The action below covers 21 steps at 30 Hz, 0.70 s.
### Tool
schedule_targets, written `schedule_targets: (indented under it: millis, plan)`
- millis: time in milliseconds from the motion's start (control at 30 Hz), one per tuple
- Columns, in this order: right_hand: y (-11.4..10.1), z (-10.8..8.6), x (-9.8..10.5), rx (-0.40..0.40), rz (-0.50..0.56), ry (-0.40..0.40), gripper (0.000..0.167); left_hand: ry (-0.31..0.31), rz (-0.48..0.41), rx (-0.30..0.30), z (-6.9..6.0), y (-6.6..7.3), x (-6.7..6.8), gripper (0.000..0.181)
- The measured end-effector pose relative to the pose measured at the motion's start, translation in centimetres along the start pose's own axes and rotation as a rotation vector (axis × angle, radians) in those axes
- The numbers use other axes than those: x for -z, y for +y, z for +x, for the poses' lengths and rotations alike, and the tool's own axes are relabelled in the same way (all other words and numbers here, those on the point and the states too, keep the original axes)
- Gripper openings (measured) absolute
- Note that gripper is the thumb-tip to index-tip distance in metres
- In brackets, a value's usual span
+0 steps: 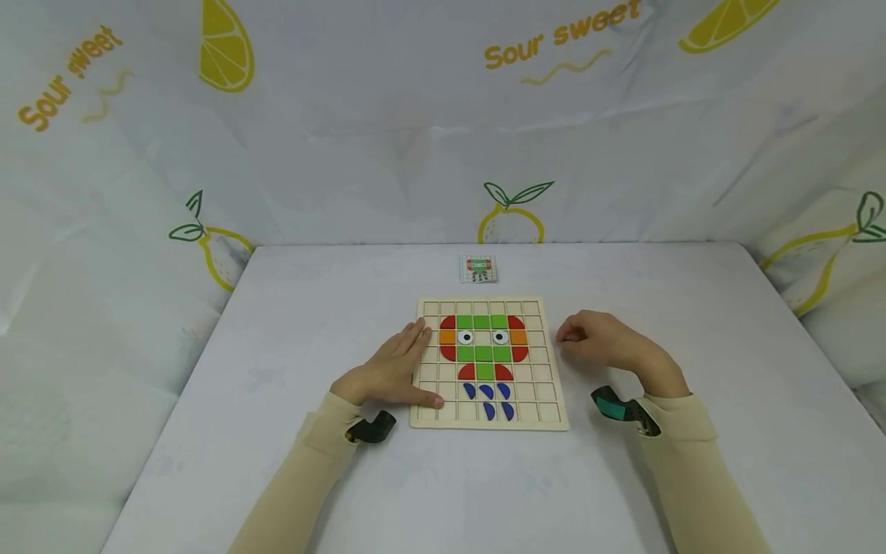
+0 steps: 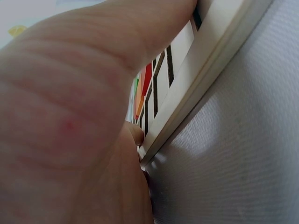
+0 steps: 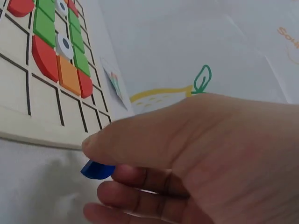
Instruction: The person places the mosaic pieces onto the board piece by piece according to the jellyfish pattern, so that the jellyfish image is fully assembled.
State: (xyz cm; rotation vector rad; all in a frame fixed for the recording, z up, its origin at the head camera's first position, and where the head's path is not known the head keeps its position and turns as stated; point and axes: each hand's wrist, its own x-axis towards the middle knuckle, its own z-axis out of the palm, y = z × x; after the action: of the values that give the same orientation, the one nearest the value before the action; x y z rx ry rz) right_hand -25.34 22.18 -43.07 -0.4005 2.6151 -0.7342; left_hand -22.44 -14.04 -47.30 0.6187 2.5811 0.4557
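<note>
A wooden grid board (image 1: 540, 392) lies flat on the table with green, red and orange pieces, two eye discs and several blue half-round pieces (image 1: 487, 392) set on it. My left hand (image 1: 394, 369) rests along the board's left edge, fingers straight, thumb on the lower left squares. Beside the board's right edge, my right hand (image 1: 605, 338) pinches a blue half-round piece (image 3: 98, 170) between thumb and index finger, seen in the right wrist view. In the head view that piece is hidden by the fingers.
Behind the board lies a small pattern card (image 1: 479, 268) showing a similar coloured figure. The white table (image 1: 332, 300) meets a lemon-printed cloth (image 1: 388, 177) at its back edge. Each wrist wears a dark camera band.
</note>
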Motion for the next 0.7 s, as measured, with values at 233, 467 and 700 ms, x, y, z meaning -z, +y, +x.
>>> schedule_targets:
  millis: [233, 467, 700]
  plan:
    - [-0.7, 0.0, -0.2, 0.098, 0.032, 0.102, 0.011, 0.0, 0.001, -0.009, 0.0, -0.1, -0.1, 0.124]
    - [-2.4, 0.1, -0.8, 0.127, 0.06, 0.181, 0.014, -0.001, -0.004, -0.011, 0.0, 0.0, 0.0, 0.124]
    - [-3.5, 0.1, -1.6, 0.162, 0.1, 0.158, 0.025, -0.004, -0.008, -0.004, -0.1, 0.1, 0.1, 0.123]
